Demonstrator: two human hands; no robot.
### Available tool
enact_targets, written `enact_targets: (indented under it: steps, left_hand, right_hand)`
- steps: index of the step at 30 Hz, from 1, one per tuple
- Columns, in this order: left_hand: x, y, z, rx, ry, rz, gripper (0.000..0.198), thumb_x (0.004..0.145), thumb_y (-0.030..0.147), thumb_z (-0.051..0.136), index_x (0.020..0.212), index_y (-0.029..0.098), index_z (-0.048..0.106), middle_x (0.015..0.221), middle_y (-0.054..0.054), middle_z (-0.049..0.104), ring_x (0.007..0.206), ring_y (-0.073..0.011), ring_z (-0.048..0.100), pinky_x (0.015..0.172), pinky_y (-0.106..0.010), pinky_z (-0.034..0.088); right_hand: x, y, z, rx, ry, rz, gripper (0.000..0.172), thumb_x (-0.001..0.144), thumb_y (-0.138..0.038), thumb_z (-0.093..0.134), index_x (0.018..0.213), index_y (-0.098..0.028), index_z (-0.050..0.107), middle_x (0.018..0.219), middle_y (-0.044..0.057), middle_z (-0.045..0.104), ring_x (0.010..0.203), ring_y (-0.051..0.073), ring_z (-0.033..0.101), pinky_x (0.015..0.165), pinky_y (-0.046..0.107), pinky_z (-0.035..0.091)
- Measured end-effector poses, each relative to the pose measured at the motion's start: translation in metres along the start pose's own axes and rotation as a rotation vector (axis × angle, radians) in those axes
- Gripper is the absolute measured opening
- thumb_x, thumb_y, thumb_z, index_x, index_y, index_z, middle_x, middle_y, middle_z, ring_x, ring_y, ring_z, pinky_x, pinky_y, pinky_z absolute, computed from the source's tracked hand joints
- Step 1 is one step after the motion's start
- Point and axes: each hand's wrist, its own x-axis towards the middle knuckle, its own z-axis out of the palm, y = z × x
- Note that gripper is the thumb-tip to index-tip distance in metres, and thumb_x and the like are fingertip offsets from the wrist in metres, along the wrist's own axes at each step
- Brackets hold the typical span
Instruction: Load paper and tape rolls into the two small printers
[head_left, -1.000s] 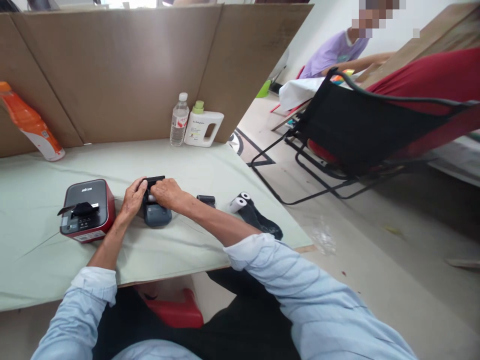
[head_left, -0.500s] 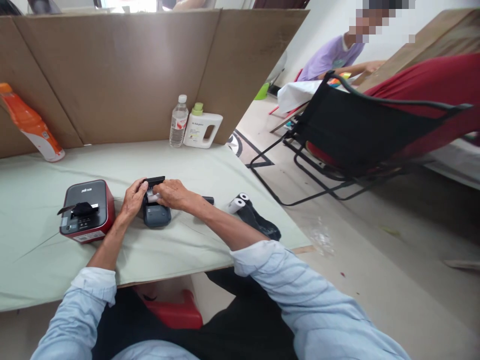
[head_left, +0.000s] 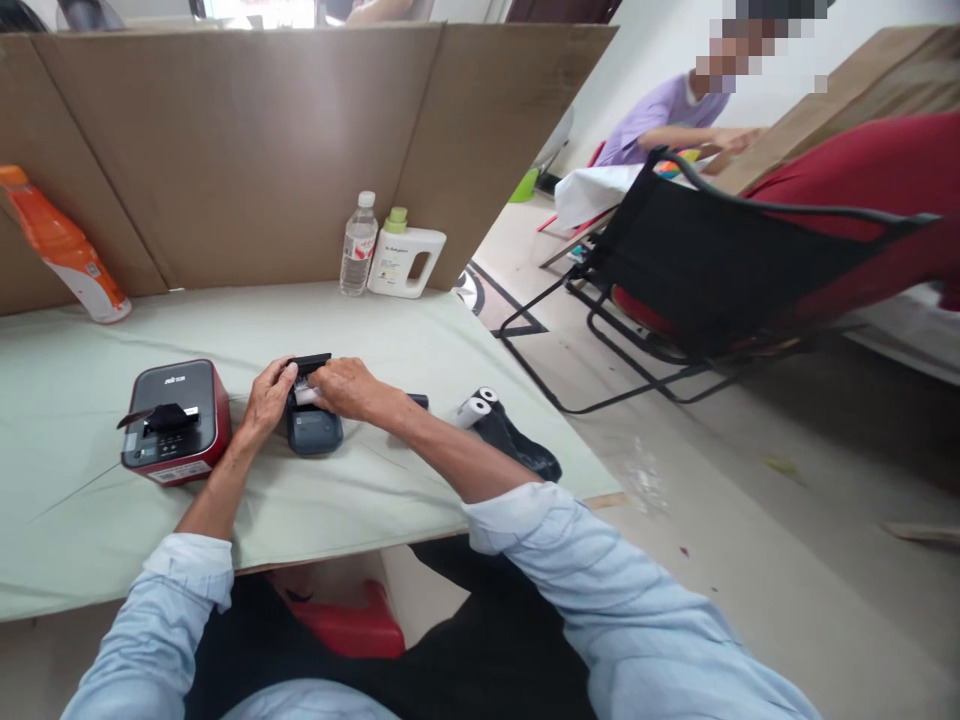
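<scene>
A small dark grey portable receipt printer lies on the table with its black lid raised at the far side. My left hand is closed around the printer's left side, thumb near the lid. In the printer's bay shows a white paper roll. My right hand is closed with its fingertips down at the roll's right end; the fingers partly hide it. Left of my left hand stands a larger red and black label printer, with a crumpled black piece on top.
Right of my hands lie two white paper rolls, a black plastic bag and a dark rod-like piece. An orange bottle, a water bottle and a white jug stand against the cardboard screen. A folding chair and another person are beyond.
My hands and the portable printer stay almost where they were. The other person's hand has shifted slightly at the far table.
</scene>
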Motion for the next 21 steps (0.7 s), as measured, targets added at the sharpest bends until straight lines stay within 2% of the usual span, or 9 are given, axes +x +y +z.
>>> enact_targets:
  steps: [4,7,9,11,13,17,21]
  left_hand:
    - [-0.001,0.001,0.000,-0.032,-0.003,-0.009,0.050,0.089,0.055,0.064,0.120,0.016,0.073,0.120,-0.009,0.076,0.115,-0.0269,0.067,0.101,-0.037,0.053]
    - [-0.001,0.000,0.001,-0.031,0.001,-0.024,0.050,0.089,0.054,0.064,0.121,0.016,0.073,0.122,-0.009,0.076,0.116,-0.0268,0.067,0.102,-0.037,0.053]
    - [-0.001,0.001,0.001,-0.025,0.000,-0.026,0.049,0.090,0.053,0.064,0.121,0.017,0.073,0.122,-0.009,0.076,0.117,-0.0268,0.067,0.104,-0.038,0.052]
    - [-0.002,0.001,0.001,-0.019,0.004,-0.022,0.048,0.090,0.052,0.064,0.121,0.017,0.074,0.124,-0.009,0.076,0.119,-0.0272,0.067,0.106,-0.039,0.052]
    - [-0.003,0.003,0.001,-0.008,0.015,-0.019,0.047,0.091,0.051,0.064,0.121,0.017,0.074,0.126,-0.010,0.075,0.122,-0.0279,0.066,0.109,-0.040,0.050]
    - [-0.003,0.007,0.001,0.027,0.005,-0.025,0.049,0.092,0.051,0.062,0.125,0.016,0.073,0.129,-0.011,0.074,0.125,-0.0283,0.065,0.113,-0.041,0.048]
    - [0.000,0.009,-0.001,0.064,0.024,-0.010,0.051,0.090,0.051,0.063,0.125,0.016,0.074,0.133,-0.011,0.073,0.129,-0.0286,0.064,0.116,-0.041,0.046]
  right_hand:
    - [-0.015,0.011,-0.008,0.108,0.071,0.013,0.032,0.094,-0.022,0.068,0.125,-0.020,0.076,0.117,0.015,0.079,0.109,0.029,0.073,0.086,0.032,0.049]
    - [-0.038,0.027,-0.006,0.316,0.226,0.012,0.028,0.089,-0.023,0.073,0.116,-0.021,0.079,0.094,0.006,0.079,0.089,0.021,0.070,0.078,0.028,0.045]
    - [-0.057,0.040,0.000,0.538,0.334,0.016,0.021,0.088,-0.027,0.072,0.106,-0.019,0.081,0.073,0.000,0.070,0.070,0.015,0.061,0.069,0.026,0.041]
    - [-0.079,0.054,0.007,0.772,0.402,0.046,0.026,0.088,-0.038,0.072,0.100,-0.018,0.081,0.062,-0.004,0.057,0.059,0.011,0.049,0.061,0.026,0.037]
    - [-0.100,0.066,0.011,0.948,0.426,0.083,0.033,0.083,-0.048,0.076,0.096,-0.018,0.081,0.066,-0.003,0.058,0.059,0.011,0.047,0.057,0.027,0.036]
    - [-0.134,0.088,0.016,1.142,0.476,0.215,0.038,0.075,-0.055,0.082,0.088,-0.020,0.079,0.092,0.004,0.072,0.077,0.016,0.060,0.067,0.028,0.045]
    - [-0.152,0.106,0.028,1.199,0.458,0.349,0.043,0.075,-0.058,0.081,0.092,-0.019,0.076,0.087,0.004,0.073,0.074,0.016,0.061,0.069,0.029,0.047]
